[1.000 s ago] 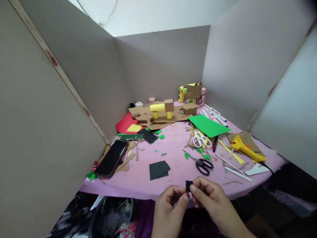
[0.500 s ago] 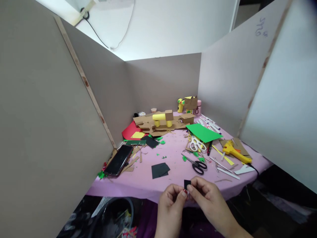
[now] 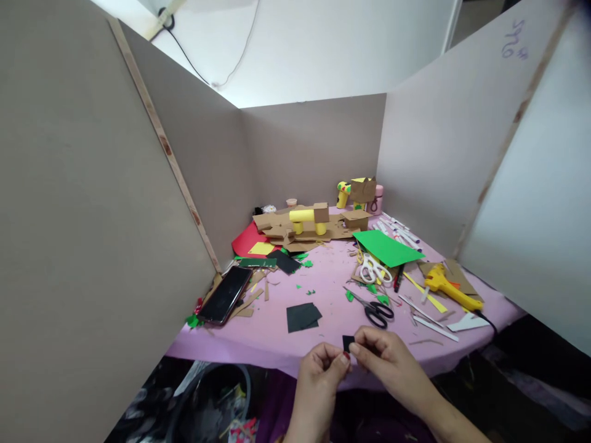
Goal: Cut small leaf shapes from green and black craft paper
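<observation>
A small piece of black paper [image 3: 347,343] is held just in front of the table's near edge. My right hand [image 3: 388,360] pinches its right side between thumb and finger. My left hand [image 3: 323,375] has thumb and fingers closed at its lower left edge, and the fingertips of both hands nearly meet. Beyond them lie black-handled scissors [image 3: 376,311], blades pointing up and left. Several overlapping sheets of black paper [image 3: 302,317] rest on the pink cloth left of the scissors.
A yellow glue gun [image 3: 450,288], white scissors [image 3: 375,269] and a green sheet [image 3: 388,246] lie right. A phone [image 3: 227,295] lies left. A yellow tube and cardboard model [image 3: 302,216] stands at the back. A bin [image 3: 247,387] sits below the edge.
The view has shifted slightly, so the table's things appear a little further right. My hands keep hold of the black paper piece, with hardly any movement.
</observation>
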`<state>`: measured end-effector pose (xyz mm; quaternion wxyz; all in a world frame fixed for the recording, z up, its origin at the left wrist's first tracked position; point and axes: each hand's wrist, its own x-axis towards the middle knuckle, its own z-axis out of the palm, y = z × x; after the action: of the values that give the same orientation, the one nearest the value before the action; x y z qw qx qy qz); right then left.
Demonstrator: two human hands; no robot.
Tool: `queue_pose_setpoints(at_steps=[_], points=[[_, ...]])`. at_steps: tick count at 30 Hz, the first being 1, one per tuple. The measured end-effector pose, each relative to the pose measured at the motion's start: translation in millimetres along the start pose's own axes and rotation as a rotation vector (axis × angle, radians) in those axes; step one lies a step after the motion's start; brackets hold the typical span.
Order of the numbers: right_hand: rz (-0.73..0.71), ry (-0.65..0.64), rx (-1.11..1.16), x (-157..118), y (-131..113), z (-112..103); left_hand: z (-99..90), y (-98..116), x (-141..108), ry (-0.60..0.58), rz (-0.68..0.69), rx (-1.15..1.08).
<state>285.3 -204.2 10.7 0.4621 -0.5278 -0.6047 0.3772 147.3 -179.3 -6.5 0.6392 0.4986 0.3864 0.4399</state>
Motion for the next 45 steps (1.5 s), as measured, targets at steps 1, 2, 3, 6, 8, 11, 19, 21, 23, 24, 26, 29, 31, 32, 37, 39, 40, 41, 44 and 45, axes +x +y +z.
queue_pose_setpoints(at_steps=[1,2,3,6,8,11,19,21,23,24,26,29,31,32,37,39,40,41,44,45], points=[[-0.003,-0.012,-0.007,1.2,1.2,-0.7,0.0,-1.8,1.0,0.002,0.001,0.003],[-0.008,-0.019,-0.014,2.0,2.3,-1.0,0.1,-3.3,1.7,0.010,0.003,0.009],[-0.013,-0.021,-0.022,2.3,3.3,-0.9,0.2,-4.7,1.9,0.018,0.009,0.017],[-0.028,-0.008,-0.052,1.3,5.3,0.9,0.7,-7.0,1.0,0.011,0.027,0.034],[-0.034,0.001,-0.078,-0.6,5.5,2.5,1.1,-7.0,0.0,0.004,0.026,0.040],[-0.042,0.001,-0.131,-3.2,5.1,4.7,0.9,-5.6,-0.2,0.024,0.008,0.055],[-0.019,0.084,-0.424,22.5,29.1,-29.4,-5.7,-18.2,8.3,0.070,-0.010,-0.079],[0.008,0.173,-0.551,34.1,40.0,-43.3,-7.3,-23.8,10.5,0.083,-0.023,-0.118],[0.035,0.183,-0.636,42.7,49.7,-51.2,-7.9,-26.4,11.1,0.097,-0.047,-0.148],[0.047,0.180,-0.662,45.5,53.7,-52.9,-7.7,-26.0,10.8,0.106,-0.067,-0.168],[0.064,0.181,-0.679,48.8,60.4,-53.7,-6.5,-22.1,9.0,0.123,-0.120,-0.218],[0.074,0.218,-0.627,49.2,68.3,-55.6,-3.8,-11.6,5.2,0.134,-0.171,-0.304],[0.075,0.249,-0.543,45.3,72.0,-58.0,-2.2,-5.2,3.2,0.145,-0.173,-0.341],[0.076,0.265,-0.487,41.4,73.1,-58.3,-1.5,-2.8,2.5,0.152,-0.173,-0.353],[0.116,0.295,-0.216,1.6,65.8,-37.2,3.1,-1.6,2.5,0.171,-0.164,-0.339],[0.166,0.174,-0.011,-17.1,56.6,-21.7,5.6,-3.4,2.8,0.182,-0.154,-0.351],[0.182,0.112,0.134,-25.0,51.2,-14.6,6.7,-4.1,2.8,0.188,-0.147,-0.360],[0.167,0.044,0.246,-31.6,45.6,-8.5,7.6,-4.4,2.7,0.192,-0.141,-0.369],[0.126,-0.040,0.390,-43.5,31.7,2.8,8.7,-4.0,1.7,0.198,-0.131,-0.376],[0.139,-0.051,0.398,-45.4,28.8,5.1,8.7,-3.5,1.4,0.199,-0.131,-0.376]])
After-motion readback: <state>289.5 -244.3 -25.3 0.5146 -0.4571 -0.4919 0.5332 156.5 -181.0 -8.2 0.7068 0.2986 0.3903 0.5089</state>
